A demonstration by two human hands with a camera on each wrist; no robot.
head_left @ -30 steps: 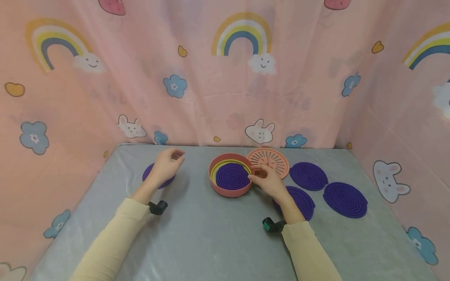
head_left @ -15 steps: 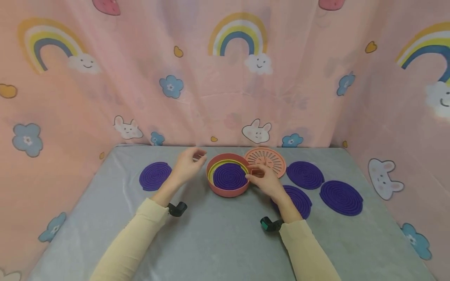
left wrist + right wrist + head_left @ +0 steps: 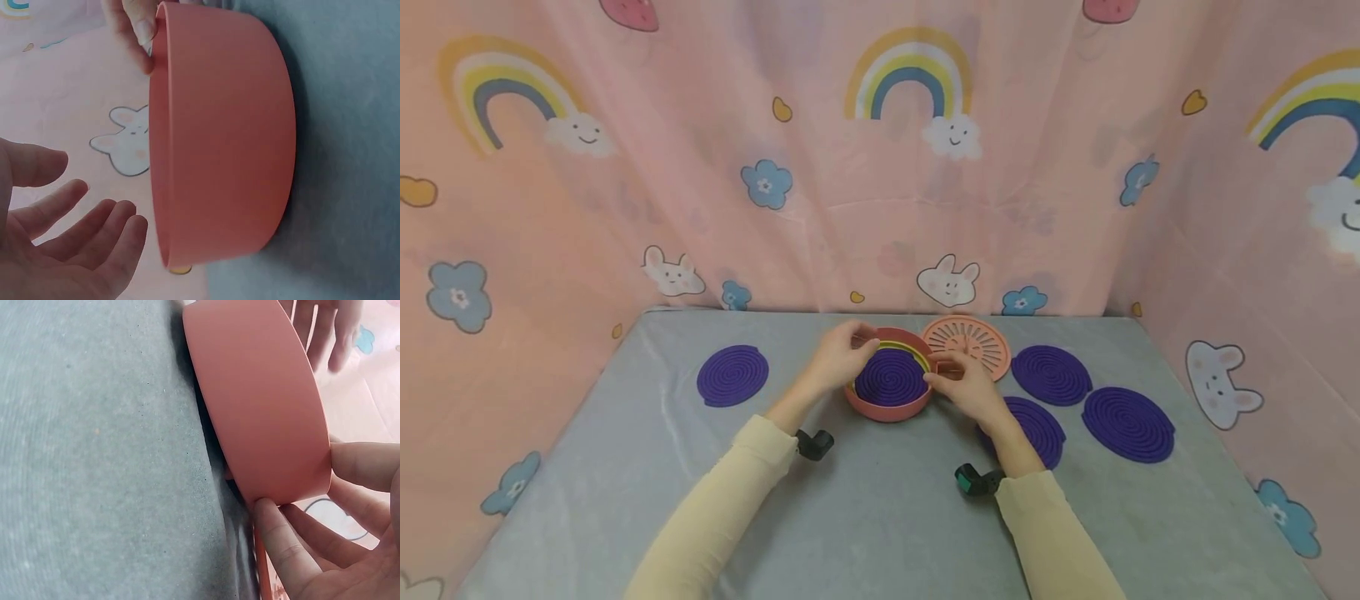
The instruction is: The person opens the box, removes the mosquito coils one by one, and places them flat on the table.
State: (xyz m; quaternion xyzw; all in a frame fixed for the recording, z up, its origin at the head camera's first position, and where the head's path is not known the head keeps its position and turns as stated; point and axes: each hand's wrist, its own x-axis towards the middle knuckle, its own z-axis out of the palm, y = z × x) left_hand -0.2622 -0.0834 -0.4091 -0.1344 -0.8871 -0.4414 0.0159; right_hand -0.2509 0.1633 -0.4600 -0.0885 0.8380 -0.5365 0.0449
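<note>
A round coral mosquito coil box [image 3: 889,412] stands on the table with a yellow ring [image 3: 895,343] inside. A purple mosquito coil [image 3: 891,377] is seen within that ring. My right hand [image 3: 970,385] grips the box's right side, thumb at the rim and fingers against the wall in the right wrist view. Over the left rim hovers my left hand [image 3: 842,358], its fingers loosely bent and apart from the box [image 3: 228,137] in the left wrist view. That view does not show the box's contents.
Behind the box on the right lies a slotted coral lid [image 3: 985,343]. Purple coils lie to the right, one [image 3: 1051,375] beside the lid, another [image 3: 1127,423] farther right, one [image 3: 1037,429] partly under my right forearm. Another coil [image 3: 732,377] lies left. A pink curtain [image 3: 820,233] hangs behind.
My left hand has moved right, from above the left coil to the box's left rim. The right hand has stayed at the box, and the head view has shifted slightly.
</note>
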